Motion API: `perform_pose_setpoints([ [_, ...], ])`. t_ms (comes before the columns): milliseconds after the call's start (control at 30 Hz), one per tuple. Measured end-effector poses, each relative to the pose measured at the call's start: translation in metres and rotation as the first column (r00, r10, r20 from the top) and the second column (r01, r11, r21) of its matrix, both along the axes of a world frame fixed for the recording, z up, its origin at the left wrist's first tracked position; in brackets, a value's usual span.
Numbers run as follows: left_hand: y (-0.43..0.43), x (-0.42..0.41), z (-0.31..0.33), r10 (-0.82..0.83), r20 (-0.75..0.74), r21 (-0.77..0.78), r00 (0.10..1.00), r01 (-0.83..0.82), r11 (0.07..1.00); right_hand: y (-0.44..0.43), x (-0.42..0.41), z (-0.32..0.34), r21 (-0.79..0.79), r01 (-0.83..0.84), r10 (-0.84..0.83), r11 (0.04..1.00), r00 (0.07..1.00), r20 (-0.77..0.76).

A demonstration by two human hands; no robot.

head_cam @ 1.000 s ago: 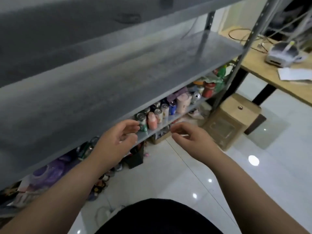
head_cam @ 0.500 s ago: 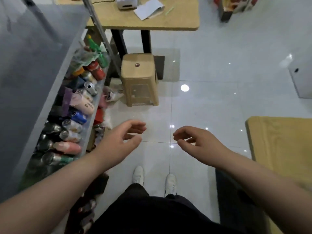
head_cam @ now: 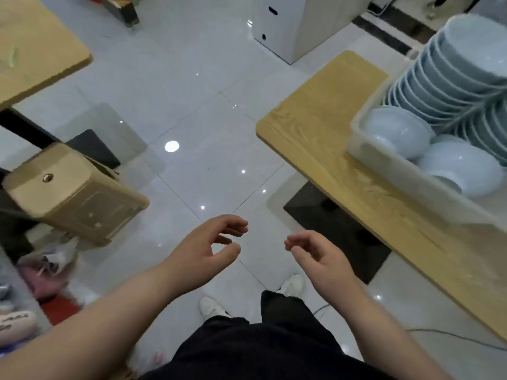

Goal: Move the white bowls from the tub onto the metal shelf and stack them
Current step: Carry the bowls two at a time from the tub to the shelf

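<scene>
Here, my left hand [head_cam: 204,249] and right hand [head_cam: 319,257] hang apart at lower centre, fingers loosely curled, holding nothing. Glossy white ceramic bowls [head_cam: 450,78] fill the pale plastic tub [head_cam: 406,176] at upper right, some stacked, some upturned.

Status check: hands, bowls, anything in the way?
Left hand and right hand empty, loosely curled, over floor. White bowls mostly stacked in tub on wooden table, front right. No obstacle seen toward tub.
</scene>
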State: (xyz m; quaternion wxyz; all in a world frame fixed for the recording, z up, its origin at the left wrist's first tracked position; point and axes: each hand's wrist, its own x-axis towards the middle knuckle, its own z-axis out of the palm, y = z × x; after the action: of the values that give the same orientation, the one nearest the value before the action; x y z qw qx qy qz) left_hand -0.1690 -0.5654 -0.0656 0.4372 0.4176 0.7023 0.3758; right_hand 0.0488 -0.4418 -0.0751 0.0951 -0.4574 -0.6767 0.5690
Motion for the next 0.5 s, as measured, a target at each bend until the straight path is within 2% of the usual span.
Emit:
perform_pose_setpoints([
  [100, 0.037, 0.037, -0.004, -0.011, -0.010, 0.012, 1.000, 0.011, 1.000, 0.020, 0.047, -0.006, -0.011, 0.064, -0.064, 0.998, 0.998, 0.016],
  [233, 0.079, 0.088, -0.017, -0.175, -0.001, -0.078, 0.985, 0.175, 0.982, 0.051, 0.106, -0.025, -0.001, 0.146, -0.146, 0.989, 0.989, 0.037],
  [300, 0.103, 0.108, -0.023, -0.210, -0.025, -0.109, 0.977, 0.206, 0.972, 0.065, 0.131, -0.033, -0.025, 0.167, -0.166, 0.986, 0.985, 0.038],
  [400, 0.147, 0.142, -0.029, -0.156, -0.072, -0.096, 0.985, 0.149, 0.984, 0.094, 0.164, -0.041, -0.024, 0.166, -0.166, 0.986, 0.986, 0.018],
  [500, 0.196, 0.175, -0.027, -0.104, -0.037, -0.041, 0.994, 0.102, 0.994, 0.128, 0.191, -0.040, -0.009, 0.196, -0.196, 0.981, 0.981, -0.007],
])
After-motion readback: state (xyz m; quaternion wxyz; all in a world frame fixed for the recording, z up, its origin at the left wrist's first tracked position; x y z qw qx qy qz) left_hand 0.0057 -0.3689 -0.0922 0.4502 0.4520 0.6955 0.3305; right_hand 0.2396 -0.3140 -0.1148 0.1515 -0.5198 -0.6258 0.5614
